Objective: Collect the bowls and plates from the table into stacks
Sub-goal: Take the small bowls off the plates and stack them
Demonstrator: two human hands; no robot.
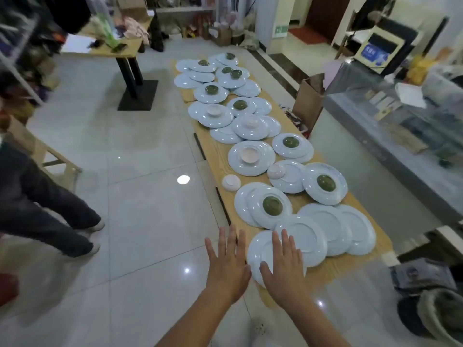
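Head view, lower centre: right hand [283, 267] hovers flat and empty over the nearest plate [260, 246], left hand [228, 264] spread empty just beside its left rim.

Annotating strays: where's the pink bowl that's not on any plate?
Head view: the lone pink bowl sits on bare table by its left edge, between the farther plate holding another pink bowl and the nearer plates under a green bowl.
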